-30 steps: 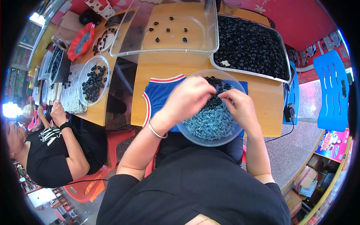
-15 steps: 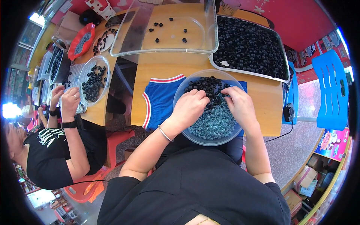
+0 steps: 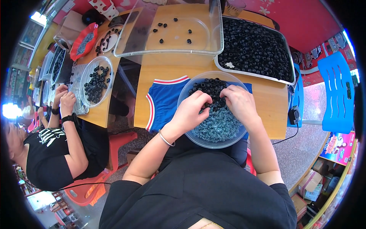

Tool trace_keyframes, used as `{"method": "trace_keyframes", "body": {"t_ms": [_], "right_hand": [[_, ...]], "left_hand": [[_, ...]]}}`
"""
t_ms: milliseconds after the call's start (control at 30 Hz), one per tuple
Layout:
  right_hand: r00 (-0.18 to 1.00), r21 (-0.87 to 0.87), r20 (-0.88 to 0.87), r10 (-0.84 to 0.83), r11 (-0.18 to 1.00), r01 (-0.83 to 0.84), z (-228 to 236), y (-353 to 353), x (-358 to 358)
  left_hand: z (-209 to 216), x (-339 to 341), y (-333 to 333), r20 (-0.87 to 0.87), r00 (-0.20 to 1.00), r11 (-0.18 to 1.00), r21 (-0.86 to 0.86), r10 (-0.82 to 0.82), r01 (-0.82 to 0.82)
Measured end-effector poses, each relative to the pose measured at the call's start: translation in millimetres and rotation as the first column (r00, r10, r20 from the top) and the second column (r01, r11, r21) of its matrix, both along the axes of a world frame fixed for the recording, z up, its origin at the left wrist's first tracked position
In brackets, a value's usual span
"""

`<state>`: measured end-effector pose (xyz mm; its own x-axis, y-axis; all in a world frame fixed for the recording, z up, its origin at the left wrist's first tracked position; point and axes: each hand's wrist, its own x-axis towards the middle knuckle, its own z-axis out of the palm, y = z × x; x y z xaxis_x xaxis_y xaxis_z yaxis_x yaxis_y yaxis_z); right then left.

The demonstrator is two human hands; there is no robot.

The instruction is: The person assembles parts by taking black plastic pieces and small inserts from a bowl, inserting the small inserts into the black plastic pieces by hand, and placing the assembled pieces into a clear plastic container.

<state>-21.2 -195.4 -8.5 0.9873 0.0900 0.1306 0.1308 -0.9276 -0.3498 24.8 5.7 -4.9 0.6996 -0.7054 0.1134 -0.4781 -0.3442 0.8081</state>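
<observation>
Both the left hand (image 3: 194,108) and the right hand (image 3: 239,103) reach over a clear round bowl (image 3: 217,145) at the near edge of the wooden counter (image 3: 272,114). Inside it, black beads (image 3: 211,84) fill the far part, just beyond and between the hands; small blue pieces (image 3: 215,128) fill the near part, below the fingers. Each hand has its fingers bent, with thumb and fingertips drawn close together, the two sets near each other over the line where black meets blue. Whether either pinches a bead cannot be told; the fingers hide it. Blue cloth (image 3: 164,99) with red and white edging lies left of the bowl. Farther off stand a clear box (image 3: 167,50) and, on the right, a tray (image 3: 248,74) heaped with more black beads.
</observation>
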Motion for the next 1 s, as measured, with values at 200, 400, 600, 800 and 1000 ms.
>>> {"method": "trace_keyframes", "body": {"t_ms": [200, 400, 600, 800, 1000], "right_hand": [[1.0, 0.004, 0.017, 0.022, 1.0, -0.022, -3.3, -3.0, 2.4], [0.998, 0.067, 0.03, 0.051, 0.996, -0.053, 0.2, -2.2, 0.3], [0.997, 0.057, -0.073, -0.027, 0.998, 0.031, 0.4, -2.3, 2.1], [0.993, 0.178, -0.051, -0.104, 0.978, 0.111, 2.7, -1.3, -5.6], [0.988, 0.428, -0.128, -0.086, 0.894, 0.133, 16.0, -5.0, -22.3]], "left_hand": [[-7.3, -3.5, 11.7, -0.721, 0.685, 0.898, -0.367, -0.11, -0.242], [-14.8, -8.1, 18.9, -0.845, 0.466, 0.779, -0.47, -0.262, -0.415], [-14.1, -12.6, 17.6, -0.855, 0.378, 0.72, -0.507, -0.355, -0.474], [-15.8, -13.5, 18.3, -0.869, 0.339, 0.718, -0.491, -0.36, -0.493], [-20.0, -15.1, 16.3, -0.862, 0.352, 0.723, -0.501, -0.365, -0.476]]}}
